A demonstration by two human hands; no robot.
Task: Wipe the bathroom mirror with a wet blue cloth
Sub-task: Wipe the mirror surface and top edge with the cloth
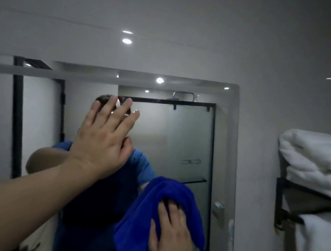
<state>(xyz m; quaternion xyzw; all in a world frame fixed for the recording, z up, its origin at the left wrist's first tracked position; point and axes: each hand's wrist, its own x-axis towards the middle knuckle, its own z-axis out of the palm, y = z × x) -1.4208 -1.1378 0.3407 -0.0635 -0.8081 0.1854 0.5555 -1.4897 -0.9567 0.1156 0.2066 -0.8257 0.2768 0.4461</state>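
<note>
Now underway: the wiping itself, by my reading, with the cloth low on the glass and most of the mirror above it yet to be covered.
Left hand [103, 138]: raised in front of the middle of the mirror, fingers straight and spread, holding nothing; it seems to lie flat against the glass as a brace, though contact cannot be confirmed.
Mirror [190, 139]: a wide pane on the wall with a pale border, reflecting a black-framed shower door and ceiling lights; no streaks or wet patches can be made out in this dim, blurred view.
Blue cloth [148, 208]: bunched loosely against the lower right part of the mirror, one end hanging down below the hand.
Right hand [172, 239]: laid over the cloth with fingers nearly straight, pressing it to the glass and not gripping it; the fingertips sink a little into the folds.
White towels [315, 159]: folded on a dark wall rack [291, 192] to the right of the mirror, well apart from the cloth.
Next move: probably sweeping the cloth up and across with steady pressure, and shifting the left hand off the glass so that patch can be wiped and no fingermarks remain.
Writing: no brand, label or lettering can be read anywhere.
</note>
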